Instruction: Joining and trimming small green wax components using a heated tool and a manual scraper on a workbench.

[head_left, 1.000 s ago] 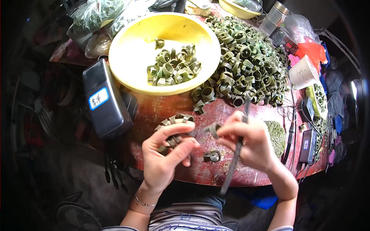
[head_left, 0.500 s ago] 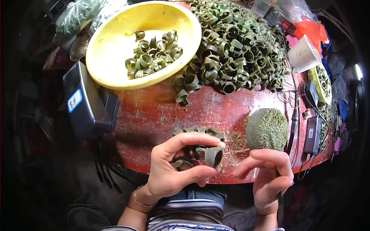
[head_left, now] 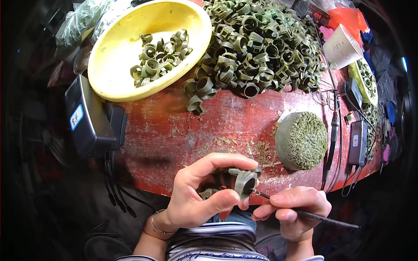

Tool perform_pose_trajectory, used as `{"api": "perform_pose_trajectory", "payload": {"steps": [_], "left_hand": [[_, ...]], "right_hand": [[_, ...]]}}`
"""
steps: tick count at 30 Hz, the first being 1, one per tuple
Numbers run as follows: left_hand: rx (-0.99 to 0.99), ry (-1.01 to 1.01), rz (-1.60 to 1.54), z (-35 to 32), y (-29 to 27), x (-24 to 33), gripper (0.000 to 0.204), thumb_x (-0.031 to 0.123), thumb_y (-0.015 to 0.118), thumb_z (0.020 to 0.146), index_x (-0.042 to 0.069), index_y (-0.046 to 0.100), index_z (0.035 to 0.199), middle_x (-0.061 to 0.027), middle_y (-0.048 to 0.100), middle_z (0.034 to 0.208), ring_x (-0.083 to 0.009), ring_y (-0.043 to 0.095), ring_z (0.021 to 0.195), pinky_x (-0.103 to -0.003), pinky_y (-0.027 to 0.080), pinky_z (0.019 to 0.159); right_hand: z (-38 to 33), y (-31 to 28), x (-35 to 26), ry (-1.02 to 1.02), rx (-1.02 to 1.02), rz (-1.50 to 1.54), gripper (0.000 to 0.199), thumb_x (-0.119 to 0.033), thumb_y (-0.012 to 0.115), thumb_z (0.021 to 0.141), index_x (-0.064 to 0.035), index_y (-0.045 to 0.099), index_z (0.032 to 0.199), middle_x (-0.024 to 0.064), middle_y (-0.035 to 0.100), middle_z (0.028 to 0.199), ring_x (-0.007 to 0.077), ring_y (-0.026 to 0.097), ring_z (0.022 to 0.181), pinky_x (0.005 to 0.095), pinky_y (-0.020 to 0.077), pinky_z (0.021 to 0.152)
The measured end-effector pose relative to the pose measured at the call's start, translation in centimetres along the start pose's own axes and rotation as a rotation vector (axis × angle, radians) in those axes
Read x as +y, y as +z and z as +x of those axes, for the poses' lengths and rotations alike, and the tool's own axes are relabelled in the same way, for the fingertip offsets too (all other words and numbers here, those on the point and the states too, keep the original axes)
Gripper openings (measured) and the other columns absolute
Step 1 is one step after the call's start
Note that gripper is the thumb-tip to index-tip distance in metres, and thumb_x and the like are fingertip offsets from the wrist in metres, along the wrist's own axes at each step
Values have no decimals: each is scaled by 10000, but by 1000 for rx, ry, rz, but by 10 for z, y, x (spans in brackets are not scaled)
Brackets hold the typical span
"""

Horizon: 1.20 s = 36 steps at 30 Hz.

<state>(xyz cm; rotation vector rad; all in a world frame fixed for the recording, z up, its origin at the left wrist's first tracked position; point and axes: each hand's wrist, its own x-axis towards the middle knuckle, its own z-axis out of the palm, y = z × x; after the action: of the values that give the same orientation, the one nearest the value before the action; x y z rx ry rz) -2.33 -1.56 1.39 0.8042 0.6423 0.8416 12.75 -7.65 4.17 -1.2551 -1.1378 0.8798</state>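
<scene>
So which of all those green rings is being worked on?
The ring pinched in the left hand, with the right hand's thin tool tip at its opening; the others lie in the bowl or the pile.

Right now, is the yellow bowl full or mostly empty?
Mostly empty. The yellow bowl holds only a small cluster of green rings near its middle, with bare yellow floor showing around them; the big pile lies outside on the table.

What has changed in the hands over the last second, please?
The right hand has brought the thin dark tool back up; its tip now meets the opening of the green ring piece, which the left hand has lifted off the red table. The yellow bowl and ring pile are unchanged.
</scene>
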Motion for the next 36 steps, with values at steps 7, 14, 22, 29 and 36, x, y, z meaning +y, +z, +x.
{"api": "perform_pose_trajectory", "payload": {"steps": [7,14,22,29,36], "left_hand": [[-73,-92,-12,-3,1,5,579,424,633,774,-111,496,950,-161,569,739,-99,509,496,-173,330,373],[-232,-166,-64,-4,-11,5,323,238,591,846,1,533,1057,-26,582,837,-24,517,644,-158,407,538],[-16,112,129,-1,4,-2,427,188,780,651,-64,546,905,-101,594,756,-95,549,531,-167,401,451],[-56,-4,214,-1,10,-1,270,-37,689,691,-46,564,930,-108,598,812,-106,591,606,-197,494,491],[-109,54,237,1,8,-2,383,-8,702,683,-44,567,1040,-86,598,816,-84,574,597,-178,452,509]], "right_hand": [[-2,-11,3,41,-99,171,123,-26,640,762,41,595,855,163,648,726,228,649,642,300,528,591],[-1,5,8,-38,113,59,349,-348,599,811,-22,474,786,122,566,546,155,539,395,248,466,361],[-11,0,8,-131,133,-77,339,-361,576,830,-42,473,777,65,513,499,118,490,401,203,417,390],[-8,2,0,-236,14,-504,297,-348,568,839,-56,597,887,79,538,722,118,504,574,221,399,505],[-6,2,4,-112,147,-296,333,-333,600,822,-5,590,880,84,538,723,126,533,584,215,418,515]]}}
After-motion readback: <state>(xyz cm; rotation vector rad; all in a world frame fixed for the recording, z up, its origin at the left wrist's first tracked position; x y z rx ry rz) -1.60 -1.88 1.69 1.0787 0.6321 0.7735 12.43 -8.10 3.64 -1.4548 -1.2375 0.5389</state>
